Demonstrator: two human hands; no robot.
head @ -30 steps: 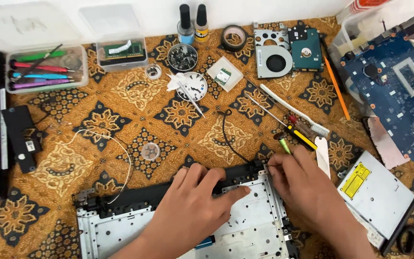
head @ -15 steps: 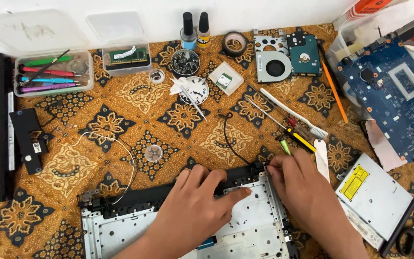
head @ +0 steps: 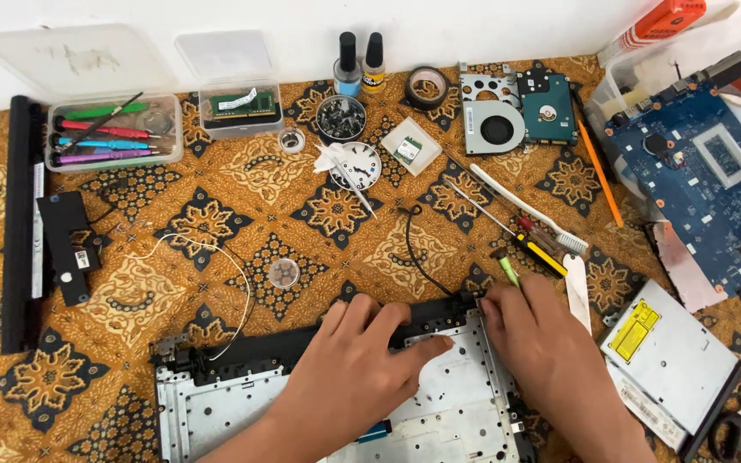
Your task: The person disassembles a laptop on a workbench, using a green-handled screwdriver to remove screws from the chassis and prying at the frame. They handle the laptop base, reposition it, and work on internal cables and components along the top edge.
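Both hands rest on a stripped laptop chassis [head: 242, 390] lying at the near edge of the patterned surface [head: 242, 184]. Left hand [head: 358, 369] lies flat on the metal plate, fingers spread open, tips touching the black hinge strip. Right hand [head: 535, 339] sits at the chassis' right rear corner, fingers curled down against its edge; whether they pinch anything cannot be told. A green-handled screwdriver [head: 508, 267] lies just beyond the right hand.

matt metal laptop chassis [head: 465, 403], patterned cloth table cover [head: 242, 197]
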